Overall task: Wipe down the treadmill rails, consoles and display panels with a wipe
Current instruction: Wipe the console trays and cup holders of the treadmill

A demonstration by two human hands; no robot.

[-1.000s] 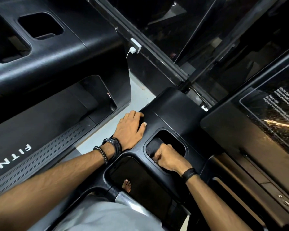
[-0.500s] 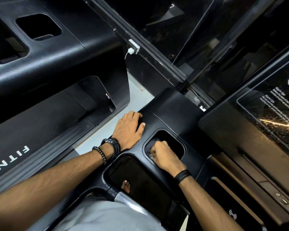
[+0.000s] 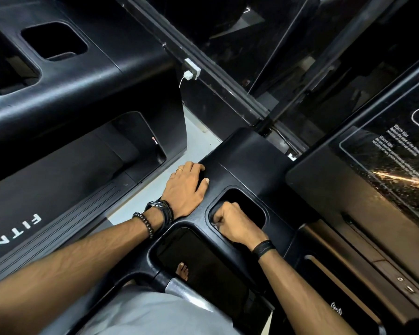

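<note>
Neighbouring treadmill [image 3: 65,97]: black, fills the upper left; white lettering on its side rail at the left edge.

Console [image 3: 249,163]: black moulded plastic, centre of view, carrying two recesses.

Display panel [image 3: 382,165]: dark glass at right, tilted, showing white text and a bright streak of reflection.

Floor [image 3: 198,134]: pale strip between the two machines.

Larger recess [image 3: 203,259]: nearer the person, glossy dark bottom reflecting a bare foot.

Cup-holder recess [image 3: 249,201]: rounded rectangle, just beyond the larger recess.

Left hand [image 3: 185,187]: laid flat on the console's left edge, fingers [image 3: 195,166] relaxed and spread over the rim, grasping nothing; ring on one finger, beaded and dark bracelets at the wrist.

Right hand [image 3: 237,222]: knuckles up, reaching into the near side of the cup-holder recess, fingers clenched; dark band at the wrist.

Wipe [image 3: 217,226]: only a small pale sliver shows under the right hand's curled fingers, inside the cup-holder recess, against its near-left wall.

White charger plug [image 3: 188,74]: on the frame bar above the console, thin cable hanging.
</note>
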